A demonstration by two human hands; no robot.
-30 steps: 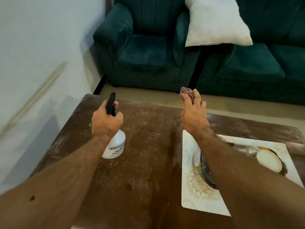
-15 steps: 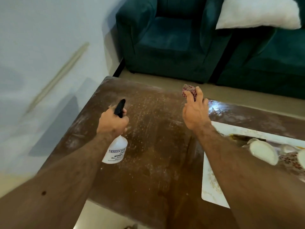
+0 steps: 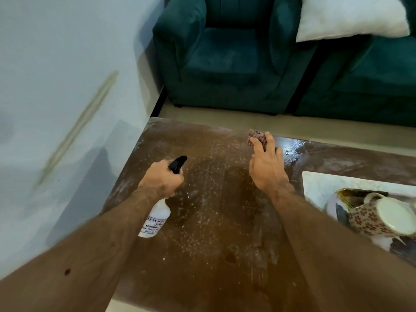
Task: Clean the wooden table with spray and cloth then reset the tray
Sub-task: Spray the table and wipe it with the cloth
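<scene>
The wooden table (image 3: pixel 213 221) is brown, streaked and speckled with white dust. My left hand (image 3: pixel 161 180) grips a white spray bottle (image 3: pixel 156 218) with a black nozzle, held over the table's left part and pointing toward the middle. My right hand (image 3: pixel 266 166) holds a small reddish patterned cloth (image 3: pixel 256 137) under its fingers near the table's far edge. A wet shiny patch lies just right of that hand. A white tray (image 3: pixel 319 183) sits at the right, carrying an overturned floral cup (image 3: pixel 380 218) and dark dishes.
A dark green armchair (image 3: pixel 225 57) and a sofa (image 3: pixel 360 82) with a white cushion (image 3: pixel 351 16) stand beyond the table. A pale wall (image 3: pixel 56 86) runs close along the table's left side. A strip of floor separates table and seats.
The view has shifted left and down, so the tray now sits further right. My right hand has lowered the cloth toward the table's far edge. The spray nozzle has tilted toward the middle.
</scene>
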